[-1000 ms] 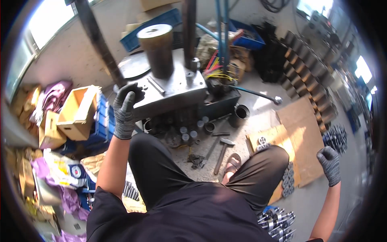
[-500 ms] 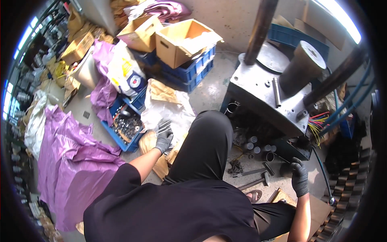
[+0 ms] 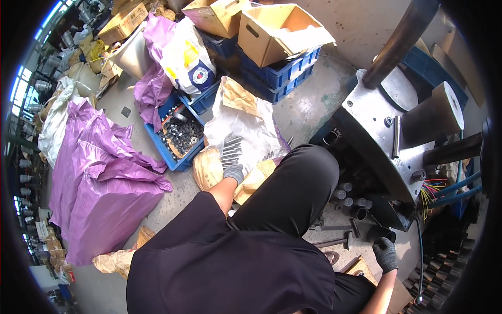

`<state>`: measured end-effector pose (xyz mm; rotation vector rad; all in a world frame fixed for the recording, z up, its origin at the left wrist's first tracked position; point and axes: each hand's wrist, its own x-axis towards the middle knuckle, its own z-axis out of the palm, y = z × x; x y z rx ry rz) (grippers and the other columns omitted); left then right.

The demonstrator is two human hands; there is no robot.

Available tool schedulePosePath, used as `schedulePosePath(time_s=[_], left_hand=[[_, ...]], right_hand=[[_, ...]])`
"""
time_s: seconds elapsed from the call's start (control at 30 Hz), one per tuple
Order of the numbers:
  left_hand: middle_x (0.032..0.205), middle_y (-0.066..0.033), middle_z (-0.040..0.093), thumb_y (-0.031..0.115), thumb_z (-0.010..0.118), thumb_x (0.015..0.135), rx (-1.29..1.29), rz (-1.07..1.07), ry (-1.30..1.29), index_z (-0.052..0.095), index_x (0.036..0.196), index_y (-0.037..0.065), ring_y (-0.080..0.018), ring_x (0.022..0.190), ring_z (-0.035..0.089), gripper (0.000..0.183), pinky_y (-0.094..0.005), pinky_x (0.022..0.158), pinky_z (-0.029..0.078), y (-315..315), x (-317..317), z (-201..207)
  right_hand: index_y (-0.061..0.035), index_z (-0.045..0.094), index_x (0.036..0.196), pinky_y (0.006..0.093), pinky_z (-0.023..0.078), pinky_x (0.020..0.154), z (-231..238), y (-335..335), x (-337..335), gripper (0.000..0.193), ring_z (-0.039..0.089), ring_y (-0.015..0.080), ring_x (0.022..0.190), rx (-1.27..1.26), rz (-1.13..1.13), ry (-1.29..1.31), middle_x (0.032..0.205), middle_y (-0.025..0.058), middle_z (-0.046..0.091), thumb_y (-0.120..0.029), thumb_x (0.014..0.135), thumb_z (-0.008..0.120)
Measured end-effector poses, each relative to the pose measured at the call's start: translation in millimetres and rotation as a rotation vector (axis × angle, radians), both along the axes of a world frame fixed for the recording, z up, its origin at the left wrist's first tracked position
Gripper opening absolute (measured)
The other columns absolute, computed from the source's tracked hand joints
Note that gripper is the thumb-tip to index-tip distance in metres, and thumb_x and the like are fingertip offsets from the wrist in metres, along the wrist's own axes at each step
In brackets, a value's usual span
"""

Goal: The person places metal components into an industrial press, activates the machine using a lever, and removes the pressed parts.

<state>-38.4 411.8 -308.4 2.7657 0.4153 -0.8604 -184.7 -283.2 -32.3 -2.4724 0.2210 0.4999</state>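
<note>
My left hand [image 3: 234, 171], in a grey glove, reaches into a pile of thin metal pins [image 3: 230, 150] on an opened white bag [image 3: 251, 125] with brown paper edges. Its fingers are mostly hidden among the pins, so their grip does not show. My right hand [image 3: 386, 255], also gloved, has its fingers curled at the near side of a dark open-topped cylinder [image 3: 374, 232] on the floor. Whatever those fingers hold, if anything, is hidden. Several small grey cylinders [image 3: 340, 194] stand beyond, beside a hammer [image 3: 349, 239].
A heavy metal press [image 3: 374, 123] with thick posts stands at the right, with a loose rod [image 3: 396, 137] on its plate. A blue crate [image 3: 183, 166] of small dark parts is left of the bag. Purple sheeting [image 3: 104, 193] lies far left; cardboard boxes [image 3: 261, 44] sit on blue crates behind.
The view has shifted, so the scene sits farther right. My left hand has gone lower into the pins, hiding its fingers. My right hand has come nearer the dark cylinder.
</note>
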Motion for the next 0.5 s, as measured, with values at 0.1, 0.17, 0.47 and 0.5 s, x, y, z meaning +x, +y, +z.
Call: schedulePosePath(time_s=[0.1, 0.17, 0.47, 0.5], left_hand=[[0.125, -0.0223, 0.071, 0.021, 0.058, 0.097, 0.103, -0.096, 0.009, 0.077, 0.120, 0.011, -0.0366, 0.117, 0.070, 0.031, -0.0489, 0.096, 0.058, 8.8, -10.4, -46.1], [0.120, -0.0196, 0.072, 0.018, 0.057, 0.099, 0.129, -0.153, -0.056, 0.078, 0.118, 0.013, -0.0351, 0.112, 0.072, 0.028, -0.0476, 0.091, 0.060, -9.5, -13.5, -30.5], [0.134, -0.0174, 0.069, 0.014, 0.052, 0.104, 0.039, -0.223, -0.013, 0.074, 0.129, 0.013, -0.0342, 0.119, 0.071, 0.034, -0.0480, 0.091, 0.060, -15.6, -1.1, -3.9], [0.131, -0.0183, 0.069, 0.017, 0.053, 0.103, 0.027, -0.195, 0.023, 0.070, 0.131, 0.013, -0.0358, 0.119, 0.071, 0.033, -0.0488, 0.092, 0.060, -8.6, -7.5, -9.5]], right_hand=[[-0.0037, 0.059, 0.135, 0.0395, 0.059, 0.061, 3.8, -5.8, -2.0, 0.048, 0.070, 0.0243, 0.075, 0.089, -0.269, 0.281, 0.113, 0.0143, 0.070, -0.020, 0.093, 0.077], [-0.0130, 0.034, 0.162, 0.0402, 0.058, 0.050, 6.2, -12.3, -6.9, 0.079, 0.069, 0.0256, 0.073, 0.145, -0.350, 0.425, 0.130, 0.0163, 0.064, -0.039, 0.099, 0.073], [-0.0295, 0.041, 0.160, 0.0470, 0.058, 0.078, -71.2, -106.7, -46.9, 0.073, 0.068, 0.0339, 0.107, -0.571, 0.771, 0.170, 0.150, 0.0125, 0.053, -0.008, 0.094, 0.063], [-0.0291, 0.046, 0.157, 0.0476, 0.059, 0.077, -69.1, -97.8, -32.1, 0.068, 0.068, 0.0336, 0.106, -0.492, 0.717, 0.240, 0.149, 0.0114, 0.054, -0.009, 0.095, 0.063]])
